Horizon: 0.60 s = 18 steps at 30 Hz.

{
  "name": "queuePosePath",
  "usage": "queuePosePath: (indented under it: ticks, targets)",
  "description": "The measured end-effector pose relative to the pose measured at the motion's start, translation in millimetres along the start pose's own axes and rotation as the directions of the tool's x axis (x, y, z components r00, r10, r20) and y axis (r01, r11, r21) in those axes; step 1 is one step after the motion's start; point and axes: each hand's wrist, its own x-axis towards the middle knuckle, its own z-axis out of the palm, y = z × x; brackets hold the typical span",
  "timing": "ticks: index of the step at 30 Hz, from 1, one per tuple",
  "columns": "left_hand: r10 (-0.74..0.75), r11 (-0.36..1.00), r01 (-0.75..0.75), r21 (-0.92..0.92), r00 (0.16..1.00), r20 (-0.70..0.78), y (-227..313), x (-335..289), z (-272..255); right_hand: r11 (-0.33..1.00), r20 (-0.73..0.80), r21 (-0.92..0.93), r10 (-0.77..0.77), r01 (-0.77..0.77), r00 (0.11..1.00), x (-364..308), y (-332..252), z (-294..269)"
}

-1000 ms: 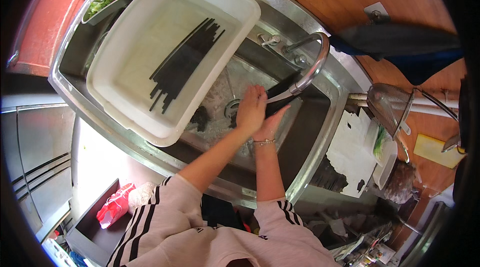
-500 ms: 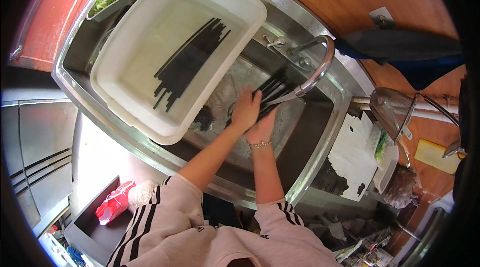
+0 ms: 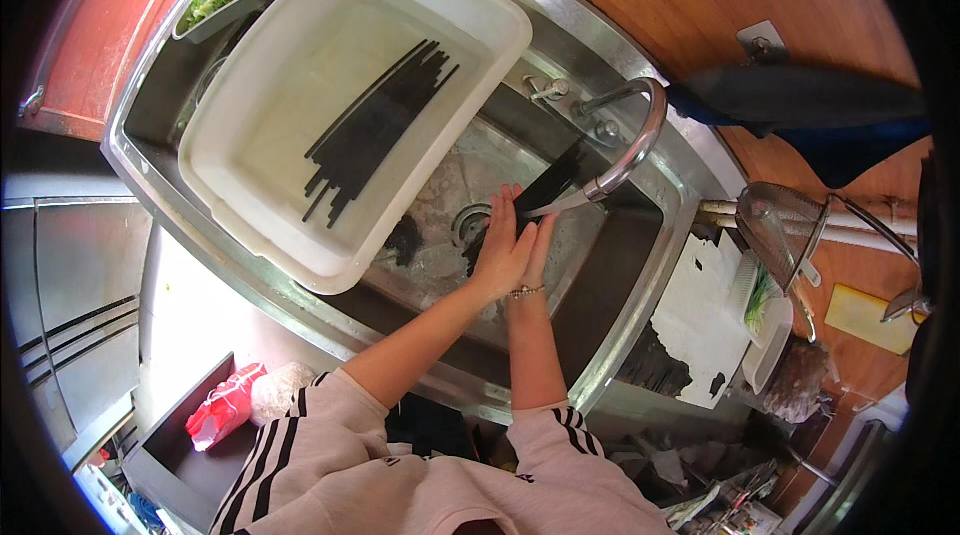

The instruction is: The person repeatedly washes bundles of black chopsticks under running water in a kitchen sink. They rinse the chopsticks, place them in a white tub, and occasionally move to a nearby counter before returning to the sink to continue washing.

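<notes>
In the metal sink (image 3: 600, 300), black sticks (image 3: 552, 181) were apparently clamped between left hand (image 3: 500, 247) and right hand (image 3: 539, 247), contact being partly hidden; if pressure were eased, some could be washed toward the drain (image 3: 468, 224) beside the left hand.

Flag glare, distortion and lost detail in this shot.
Head view: the bright patch at left is washed out white; head view: the sink rim bows with fisheye bending, the curved faucet glints; head view: the held black strips merge darkly.
</notes>
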Motion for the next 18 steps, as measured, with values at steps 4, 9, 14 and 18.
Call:
queuePosePath:
  ticks: [4,9,14,18]
  targets:
    - [-0.253,0.944,0.241,-0.226,0.967,-0.029,-11.0,2.4,4.8,0.986,-0.119,-0.106,0.115,-0.128,0.986,0.0,4.4,8.7]
    - [0.032,0.996,-0.017,-0.085,0.983,0.178,-13.3,-20.0,-24.3,0.998,-0.329,0.051,-0.028,0.048,0.944,34.6,-10.4,-3.7]
    - [0.0,0.991,0.038,0.128,0.959,-0.284,-12.8,-33.0,-64.1,0.967,-0.461,0.242,0.045,0.077,0.886,45.7,-19.0,-6.2]
    - [-0.377,0.52,0.226,-0.824,0.926,0.016,-20.3,-24.3,-57.1,0.986,-0.355,0.112,0.154,-0.122,0.922,27.5,17.1,19.0]
